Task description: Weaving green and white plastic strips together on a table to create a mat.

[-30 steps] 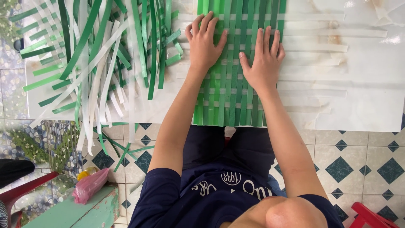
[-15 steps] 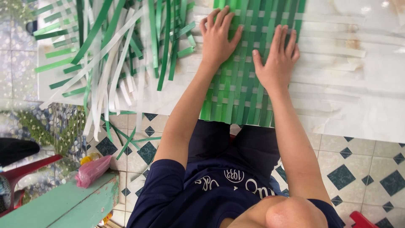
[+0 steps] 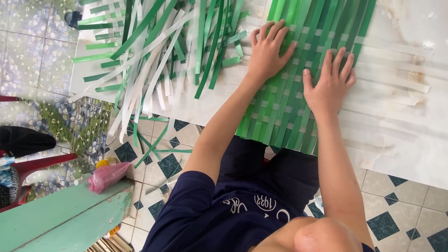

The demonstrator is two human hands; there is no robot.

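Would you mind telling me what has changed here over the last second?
Very little: the view drifted, so everything sits further right in the frame. Both hands, left and right, stay pressed flat on the green woven mat; nothing was picked up or released. The loose strips lie as before.

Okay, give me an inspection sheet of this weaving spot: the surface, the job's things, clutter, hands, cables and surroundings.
Surface: white marbled tabletop, pale strips lying across it at right.
Job's things: green woven strip mat, near edge hanging over the table edge, white strips crossing through it.
Clutter: loose pile of green and white strips at left, several dangling off the edge.
Hands: left hand and right hand both flat on the mat, fingers spread, holding nothing.
Cables: nothing seen.
Surroundings: tiled floor with dark diamond tiles, green bench, pink plastic bag on it, red chair.
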